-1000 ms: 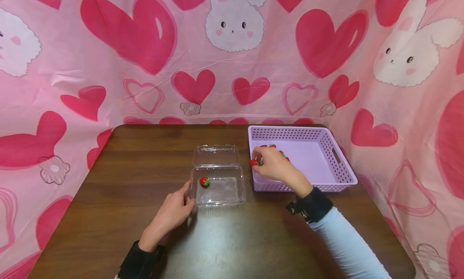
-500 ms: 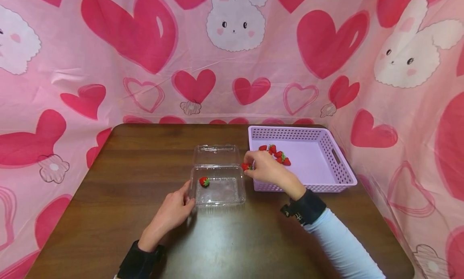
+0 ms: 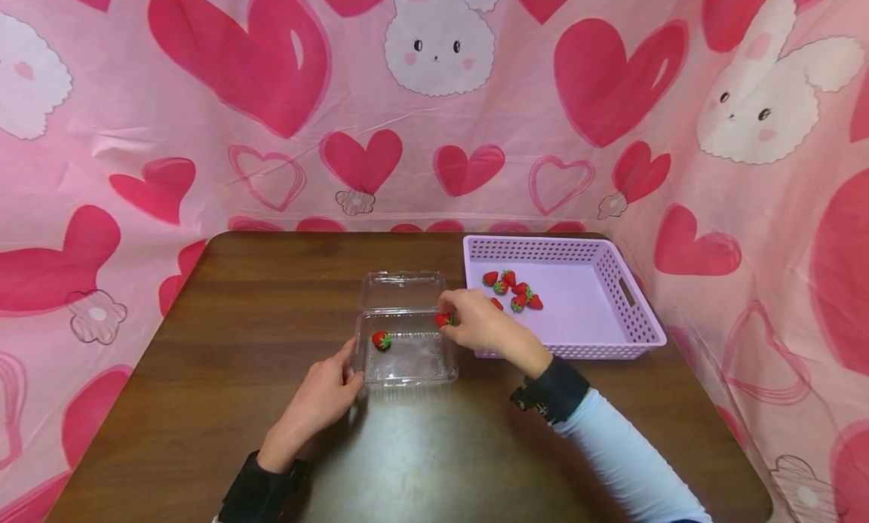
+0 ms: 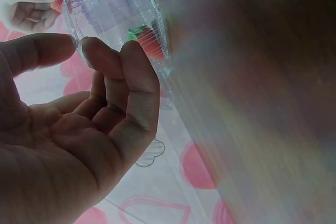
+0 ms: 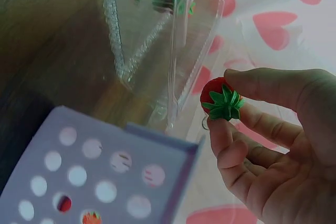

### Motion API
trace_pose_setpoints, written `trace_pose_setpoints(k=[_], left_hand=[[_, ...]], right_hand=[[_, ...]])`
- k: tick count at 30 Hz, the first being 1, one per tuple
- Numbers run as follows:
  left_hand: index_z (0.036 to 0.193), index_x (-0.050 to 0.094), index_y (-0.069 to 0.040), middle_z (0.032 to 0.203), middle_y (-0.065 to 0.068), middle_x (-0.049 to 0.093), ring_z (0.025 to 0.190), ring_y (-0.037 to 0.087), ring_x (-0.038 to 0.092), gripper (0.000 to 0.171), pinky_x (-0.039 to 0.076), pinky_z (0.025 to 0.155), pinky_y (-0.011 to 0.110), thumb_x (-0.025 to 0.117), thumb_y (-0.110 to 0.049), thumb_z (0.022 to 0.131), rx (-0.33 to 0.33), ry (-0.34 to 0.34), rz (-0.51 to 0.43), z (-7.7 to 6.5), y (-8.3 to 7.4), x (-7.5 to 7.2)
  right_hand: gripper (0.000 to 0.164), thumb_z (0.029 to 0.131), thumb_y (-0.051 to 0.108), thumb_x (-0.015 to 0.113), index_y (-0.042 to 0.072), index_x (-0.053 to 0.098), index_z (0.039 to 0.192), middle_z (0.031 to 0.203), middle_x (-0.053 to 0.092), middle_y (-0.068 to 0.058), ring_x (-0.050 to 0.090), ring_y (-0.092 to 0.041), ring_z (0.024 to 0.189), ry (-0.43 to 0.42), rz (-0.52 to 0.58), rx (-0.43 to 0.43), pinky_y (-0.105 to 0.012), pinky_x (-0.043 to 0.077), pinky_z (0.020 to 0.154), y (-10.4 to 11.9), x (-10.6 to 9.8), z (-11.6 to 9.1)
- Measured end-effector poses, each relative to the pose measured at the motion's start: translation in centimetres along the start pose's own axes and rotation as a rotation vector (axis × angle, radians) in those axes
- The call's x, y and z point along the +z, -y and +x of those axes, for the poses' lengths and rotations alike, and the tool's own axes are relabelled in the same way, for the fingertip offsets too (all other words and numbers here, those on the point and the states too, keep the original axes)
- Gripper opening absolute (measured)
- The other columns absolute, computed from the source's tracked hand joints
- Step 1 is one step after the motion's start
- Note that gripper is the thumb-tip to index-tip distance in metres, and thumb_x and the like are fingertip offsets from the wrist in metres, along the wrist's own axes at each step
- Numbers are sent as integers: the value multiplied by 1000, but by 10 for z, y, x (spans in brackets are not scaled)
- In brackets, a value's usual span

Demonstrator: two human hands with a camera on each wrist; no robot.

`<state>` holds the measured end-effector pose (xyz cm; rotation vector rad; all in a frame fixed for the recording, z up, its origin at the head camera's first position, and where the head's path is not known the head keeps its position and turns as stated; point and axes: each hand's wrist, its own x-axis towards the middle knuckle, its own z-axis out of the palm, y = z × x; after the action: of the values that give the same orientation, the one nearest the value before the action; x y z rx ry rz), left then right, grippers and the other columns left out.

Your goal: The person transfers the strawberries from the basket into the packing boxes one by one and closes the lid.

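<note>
A strawberry (image 5: pixel 222 99) with green leaves is pinched between the thumb and fingers of my right hand (image 3: pixel 480 323). That hand is over the right rim of a clear plastic clamshell box (image 3: pixel 414 361), whose lid (image 3: pixel 405 290) lies folded back. Inside the box, toward its left side, sits one other strawberry (image 3: pixel 382 340). My left hand (image 3: pixel 322 393) pinches the box's left rim between thumb and fingers; the left wrist view shows the fingertips (image 4: pixel 100 56) at that edge.
A lilac perforated basket (image 3: pixel 638 342) stands to the right of the box, with several strawberries (image 3: pixel 520 289) gathered in its left part. Both containers rest on a dark wooden table (image 3: pixel 271 319). A pink curtain with hearts and rabbits (image 3: pixel 434 168) hangs behind.
My right hand has carried the strawberry left, from over the basket's left side to over the box's right rim. More strawberries in the basket show now. My left hand has stayed put.
</note>
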<state>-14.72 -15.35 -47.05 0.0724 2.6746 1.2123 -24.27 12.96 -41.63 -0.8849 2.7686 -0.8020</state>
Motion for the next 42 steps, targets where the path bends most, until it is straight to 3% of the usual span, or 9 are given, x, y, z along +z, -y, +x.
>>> trace_pose_setpoints(k=[5, 12, 27, 37, 42], left_hand=[[163, 34, 0, 72, 5, 52, 56, 18, 50, 72, 41, 49, 30, 64, -11, 99, -6, 1, -6, -1, 1, 0], [163, 34, -1, 73, 5, 52, 56, 19, 50, 72, 41, 49, 30, 65, -12, 99, -7, 3, -2, -1, 1, -1], [163, 34, -1, 74, 6, 52, 57, 19, 51, 72, 42, 49, 30, 65, -12, 99, -23, 1, -3, -3, 2, -2], [164, 34, -2, 74, 7, 53, 56, 20, 52, 73, 44, 50, 30, 66, -11, 99, -41, 4, -9, -2, 2, -2], [162, 36, 0, 71, 6, 52, 56, 20, 51, 72, 44, 49, 30, 67, -11, 99, 3, 3, -5, 2, 0, 1]], right_hand=[[18, 89, 8, 83, 7, 70, 101, 85, 64, -1, 55, -17, 69, 20, 34, -9, -31, 49, 61, 2, 8, 4], [16, 87, 5, 82, 7, 69, 95, 81, 64, -1, 55, -18, 71, 11, 1, -48, -32, 49, 65, 5, 22, 12], [17, 89, 9, 84, 9, 70, 99, 89, 65, -2, 60, -21, 81, 47, 37, 10, -34, 55, 73, 14, 48, 24], [17, 87, 8, 85, 10, 68, 92, 87, 64, -2, 59, -21, 83, 36, -32, -27, -37, 53, 76, 16, 62, 31], [19, 86, 9, 86, 10, 68, 90, 85, 64, -1, 60, -20, 81, 17, -103, -39, -37, 51, 73, 16, 66, 33]])
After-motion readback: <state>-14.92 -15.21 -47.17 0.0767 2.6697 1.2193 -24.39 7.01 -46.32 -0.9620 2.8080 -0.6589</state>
